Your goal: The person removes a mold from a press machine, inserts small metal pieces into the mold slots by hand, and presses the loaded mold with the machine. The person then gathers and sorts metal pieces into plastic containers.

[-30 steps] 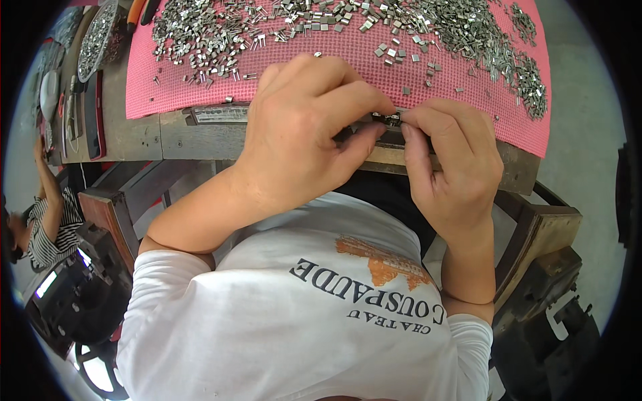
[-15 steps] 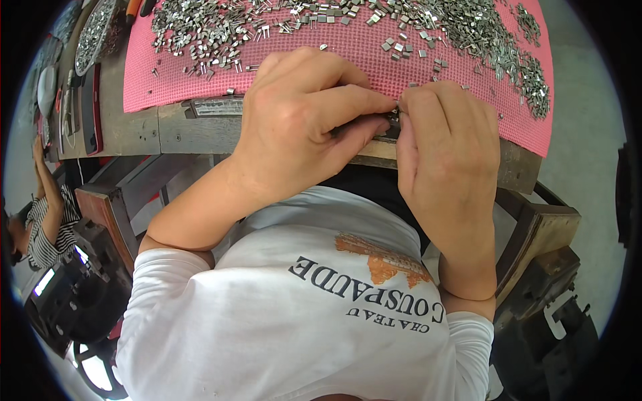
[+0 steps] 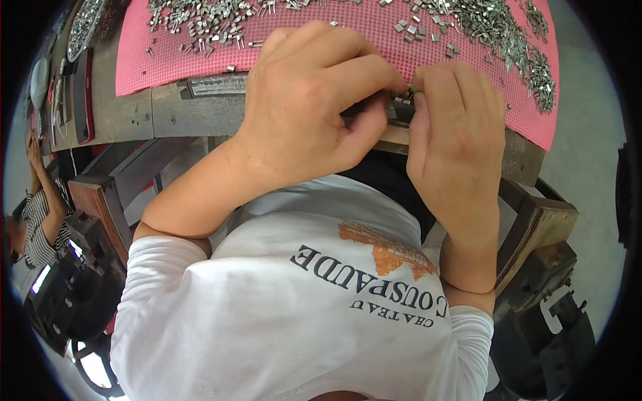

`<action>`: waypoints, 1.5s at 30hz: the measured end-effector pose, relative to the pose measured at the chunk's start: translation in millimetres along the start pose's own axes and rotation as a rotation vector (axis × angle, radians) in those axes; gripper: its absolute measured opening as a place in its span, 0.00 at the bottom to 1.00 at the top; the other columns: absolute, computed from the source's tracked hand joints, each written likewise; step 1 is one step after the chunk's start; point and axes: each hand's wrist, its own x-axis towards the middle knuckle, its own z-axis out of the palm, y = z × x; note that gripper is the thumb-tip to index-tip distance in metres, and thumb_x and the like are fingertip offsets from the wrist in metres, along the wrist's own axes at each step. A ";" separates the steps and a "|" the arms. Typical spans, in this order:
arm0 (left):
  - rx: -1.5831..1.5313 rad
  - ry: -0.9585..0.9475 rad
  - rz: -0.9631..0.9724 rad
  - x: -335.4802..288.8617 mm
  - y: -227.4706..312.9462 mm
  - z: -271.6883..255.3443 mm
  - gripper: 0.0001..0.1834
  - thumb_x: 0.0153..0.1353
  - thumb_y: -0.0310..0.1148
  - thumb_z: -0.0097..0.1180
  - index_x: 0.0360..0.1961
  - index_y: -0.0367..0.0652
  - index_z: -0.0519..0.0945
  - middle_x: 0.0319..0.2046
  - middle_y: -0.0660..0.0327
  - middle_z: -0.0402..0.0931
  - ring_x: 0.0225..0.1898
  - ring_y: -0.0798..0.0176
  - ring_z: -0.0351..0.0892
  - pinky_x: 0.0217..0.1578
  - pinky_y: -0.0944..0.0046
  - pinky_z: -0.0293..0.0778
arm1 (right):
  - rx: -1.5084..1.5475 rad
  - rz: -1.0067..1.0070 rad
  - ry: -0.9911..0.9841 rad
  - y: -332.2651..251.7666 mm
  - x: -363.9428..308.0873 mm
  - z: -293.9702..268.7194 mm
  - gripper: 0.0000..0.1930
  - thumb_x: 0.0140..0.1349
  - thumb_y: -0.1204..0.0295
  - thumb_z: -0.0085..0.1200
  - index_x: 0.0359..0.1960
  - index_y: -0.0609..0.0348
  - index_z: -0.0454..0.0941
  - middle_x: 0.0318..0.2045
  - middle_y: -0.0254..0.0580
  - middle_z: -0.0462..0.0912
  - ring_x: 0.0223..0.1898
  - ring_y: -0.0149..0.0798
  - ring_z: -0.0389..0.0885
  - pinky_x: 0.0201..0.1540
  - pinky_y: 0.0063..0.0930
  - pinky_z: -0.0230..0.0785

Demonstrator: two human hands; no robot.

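Both my hands meet over a narrow dark rail (image 3: 221, 85) along the front edge of the table. My left hand (image 3: 311, 100) is curled, its index fingertip bent down to the rail and its thumb tucked beneath; whatever it grips is hidden. Close beside it my right hand (image 3: 458, 127) is closed, thumb and fingers together at the rail's right part. Between the fingertips a few tiny shiny metal pieces (image 3: 404, 98) show, too small to make out fully. My hands cover the middle of the rail. Small silvery components (image 3: 214, 27), some with two wire legs, lie scattered beyond.
A pink mesh mat (image 3: 174, 67) covers the wooden table (image 3: 194, 123). More metal components (image 3: 491, 33) are heaped at the far right. A clear bag of parts (image 3: 83, 30) and a dark red-edged flat case (image 3: 85, 97) lie at left. Another person in a striped top (image 3: 41, 220) sits further left.
The view has shifted slightly, so mat and table sit higher. My left index fingertip and thumb have drawn apart somewhat, and metal pieces show more between my hands.
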 end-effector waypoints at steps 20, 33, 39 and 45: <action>-0.033 0.080 0.084 1.4 -5.0 5.0 0.14 0.41 0.26 0.73 0.33 0.49 0.88 0.31 0.67 0.83 0.34 0.61 0.80 0.35 0.62 0.70 | 0.115 -0.052 -0.075 10.4 5.5 -16.8 0.06 0.61 0.83 0.56 0.39 0.63 0.76 0.36 0.45 0.80 0.38 0.50 0.79 0.42 0.37 0.71; -0.036 0.000 0.016 6.6 0.8 -1.0 0.14 0.43 0.26 0.72 0.34 0.47 0.84 0.30 0.67 0.82 0.33 0.59 0.79 0.36 0.61 0.69 | 0.290 0.078 0.058 11.9 1.1 -10.1 0.10 0.54 0.82 0.61 0.38 0.59 0.78 0.33 0.42 0.79 0.37 0.49 0.79 0.41 0.40 0.69; -0.031 0.004 0.015 8.0 1.2 1.5 0.14 0.43 0.27 0.71 0.34 0.46 0.85 0.30 0.66 0.82 0.34 0.59 0.79 0.36 0.60 0.70 | 0.248 0.058 0.049 12.4 -1.0 -12.1 0.09 0.53 0.82 0.62 0.35 0.60 0.78 0.32 0.42 0.80 0.35 0.49 0.79 0.40 0.39 0.70; -0.066 -0.005 -0.023 6.5 -1.1 -3.7 0.14 0.45 0.25 0.71 0.36 0.43 0.86 0.32 0.63 0.83 0.34 0.59 0.80 0.37 0.62 0.73 | 0.255 0.057 0.044 13.8 0.0 -13.2 0.09 0.53 0.82 0.63 0.35 0.59 0.79 0.32 0.40 0.80 0.36 0.47 0.79 0.40 0.38 0.70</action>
